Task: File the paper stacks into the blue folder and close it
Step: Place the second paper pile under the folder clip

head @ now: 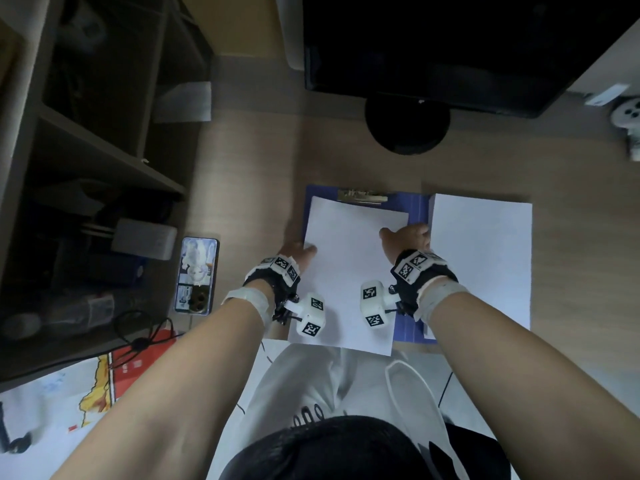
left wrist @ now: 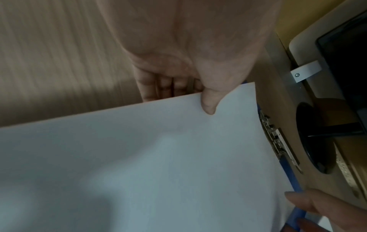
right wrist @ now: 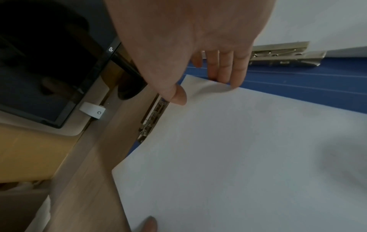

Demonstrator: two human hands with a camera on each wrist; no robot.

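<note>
A blue folder (head: 414, 206) lies open on the wooden desk, its metal clip (head: 362, 196) at the far edge. Both hands hold a white paper stack (head: 349, 271) over the folder's left half, slightly askew. My left hand (head: 300, 252) pinches the stack's left edge, thumb (left wrist: 208, 102) on top and fingers beneath. My right hand (head: 405, 236) pinches the right edge near the far corner, thumb (right wrist: 178, 97) on top. A second paper stack (head: 481, 258) lies on the folder's right half, beside another clip (right wrist: 284, 56).
A dark monitor on a round black stand (head: 407, 126) sits just beyond the folder. A phone (head: 197, 273) lies left of the folder, beside a dark shelf unit (head: 86, 161). A small white toy (head: 627, 114) sits at the far right. The desk's near edge meets my lap.
</note>
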